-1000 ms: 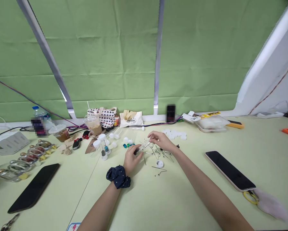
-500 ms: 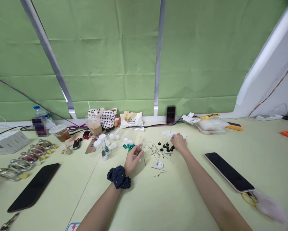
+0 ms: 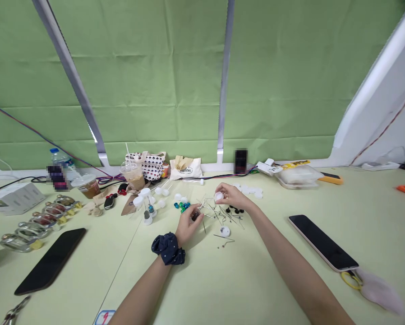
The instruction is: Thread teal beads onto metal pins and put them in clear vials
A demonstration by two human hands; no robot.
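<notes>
White plastic cap (image 3: 218, 196) sits pinched between the thumb and fingertips of the right hand (image 3: 234, 197), a closed grip held just above the counter (image 3: 202, 289). The cap is small and round, with no clear long axis, and this view does not show which way its open end faces. Just beside it, the left hand (image 3: 188, 225) curls shut around a small dark part (image 3: 196, 215), mostly hidden by the fingers. A thin pale stem seems to leave this part, slanting up and to the right toward the cap, though it is too small to be sure. The cap and the dark part are near each other over the middle of the counter, with no visible contact.

A navy polka-dot scrunchie (image 3: 168, 248) circles the left wrist. Beneath the hands lie bent metal pins (image 3: 219, 214), a cluster of black studs (image 3: 234, 210) and a white disc (image 3: 224, 231). Teal beads (image 3: 182, 206) lie just beyond the left hand, near a group of upright white-capped pieces (image 3: 145, 203). More white caps (image 3: 251, 191) are scattered past the right hand. Farther out, a black smartphone (image 3: 50, 261) lies to the left and a pink-edged smartphone (image 3: 322, 242) to the right.
</notes>
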